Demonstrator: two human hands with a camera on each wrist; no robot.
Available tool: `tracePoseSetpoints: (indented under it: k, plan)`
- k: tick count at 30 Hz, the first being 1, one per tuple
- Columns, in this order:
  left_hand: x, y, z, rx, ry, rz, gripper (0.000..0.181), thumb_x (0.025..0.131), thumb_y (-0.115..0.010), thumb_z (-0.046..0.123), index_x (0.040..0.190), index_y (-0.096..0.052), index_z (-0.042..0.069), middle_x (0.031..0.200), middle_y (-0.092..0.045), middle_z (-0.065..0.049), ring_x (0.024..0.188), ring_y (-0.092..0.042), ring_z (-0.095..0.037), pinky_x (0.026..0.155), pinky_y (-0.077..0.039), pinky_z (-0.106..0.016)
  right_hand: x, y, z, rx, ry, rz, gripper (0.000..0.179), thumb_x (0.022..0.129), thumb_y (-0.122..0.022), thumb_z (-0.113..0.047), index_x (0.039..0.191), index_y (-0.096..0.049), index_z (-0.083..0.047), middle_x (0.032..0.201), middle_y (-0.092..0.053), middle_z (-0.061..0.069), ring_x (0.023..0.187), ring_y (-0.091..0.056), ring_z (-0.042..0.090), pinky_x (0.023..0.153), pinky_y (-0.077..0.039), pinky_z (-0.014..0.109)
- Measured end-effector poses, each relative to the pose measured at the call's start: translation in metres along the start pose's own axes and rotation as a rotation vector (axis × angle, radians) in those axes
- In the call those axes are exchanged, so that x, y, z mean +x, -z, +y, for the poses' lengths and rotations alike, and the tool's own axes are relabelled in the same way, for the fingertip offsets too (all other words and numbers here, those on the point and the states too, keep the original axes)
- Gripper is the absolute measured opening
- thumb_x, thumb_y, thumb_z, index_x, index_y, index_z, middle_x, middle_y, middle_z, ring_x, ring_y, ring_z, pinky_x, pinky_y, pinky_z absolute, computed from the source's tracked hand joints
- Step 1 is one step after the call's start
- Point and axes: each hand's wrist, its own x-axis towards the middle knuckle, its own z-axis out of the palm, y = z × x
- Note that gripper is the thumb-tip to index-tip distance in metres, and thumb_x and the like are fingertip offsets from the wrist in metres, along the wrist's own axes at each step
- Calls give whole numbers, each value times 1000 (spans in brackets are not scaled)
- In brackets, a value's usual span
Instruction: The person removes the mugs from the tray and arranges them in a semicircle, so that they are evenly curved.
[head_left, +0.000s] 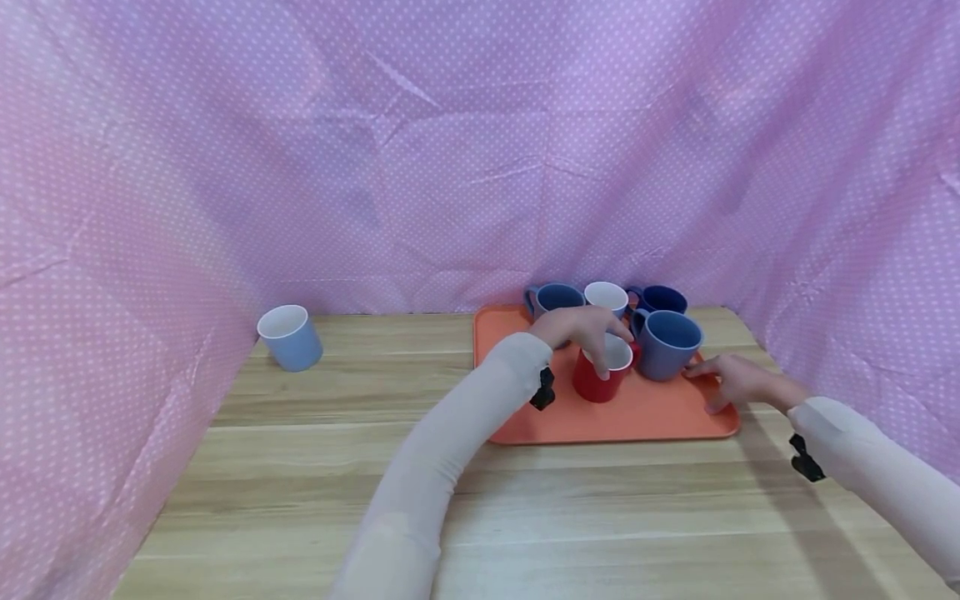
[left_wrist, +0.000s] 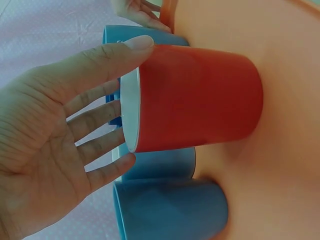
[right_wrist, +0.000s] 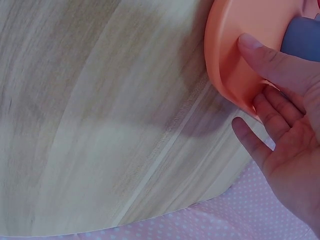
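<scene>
A red mug (head_left: 598, 379) with a white inside stands upright on an orange tray (head_left: 622, 423). My left hand (head_left: 583, 327) reaches over its top, thumb (left_wrist: 139, 43) at one side of the rim and loosely stretched fingers at the other. By the tray's right edge is my right hand (head_left: 738, 382). Its thumb (right_wrist: 252, 45) lies over the tray's inside, and its fingertips meet the rim. Just left of that hand stands a grey-blue mug (head_left: 666, 348).
Behind the red mug, another grey-blue mug (head_left: 555, 298), a light mug with a white inside (head_left: 606, 296) and a navy mug (head_left: 663, 298) stand on the tray. A light blue mug (head_left: 294, 343) sits at the wooden table's (head_left: 337, 467) far left. Pink dotted cloth (head_left: 450, 167) hangs around.
</scene>
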Motion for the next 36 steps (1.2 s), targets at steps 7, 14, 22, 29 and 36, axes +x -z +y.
tracePoseSetpoints:
  k: [7,14,22,29,36]
  plan:
    - [1,-1,7,35,44,-6,82,75,-92,23,148,-55,30,148,-52,4,132,-44,-12,95,-54,-26,2,0,0,2,-10,-9,64,61,-89,-10,120,-71,6,120,-70,29,110,-64,40,87,-53,33]
    - [4,-4,7,27,68,7,80,74,-92,20,145,-57,33,145,-53,6,130,-45,-11,91,-56,-26,3,0,3,7,9,-4,62,62,-89,-9,119,-71,8,119,-69,30,107,-65,39,84,-54,34]
    - [10,-12,-2,7,13,48,79,75,-92,18,144,-57,30,141,-54,5,126,-47,-11,84,-57,-23,3,0,1,13,-5,-11,63,62,-89,-8,120,-70,8,120,-69,29,109,-64,41,87,-55,37]
    - [9,-15,-4,16,-17,69,77,75,-91,17,143,-58,27,141,-54,4,126,-47,-12,82,-57,-22,3,0,1,11,-15,-21,63,62,-89,-8,120,-70,7,120,-69,31,108,-64,41,85,-54,37]
    - [10,-19,-5,44,-27,93,75,75,-91,17,143,-59,27,141,-54,4,125,-47,-11,83,-57,-22,4,0,1,5,-25,-29,64,62,-89,-10,121,-70,6,121,-69,30,110,-64,40,88,-54,40]
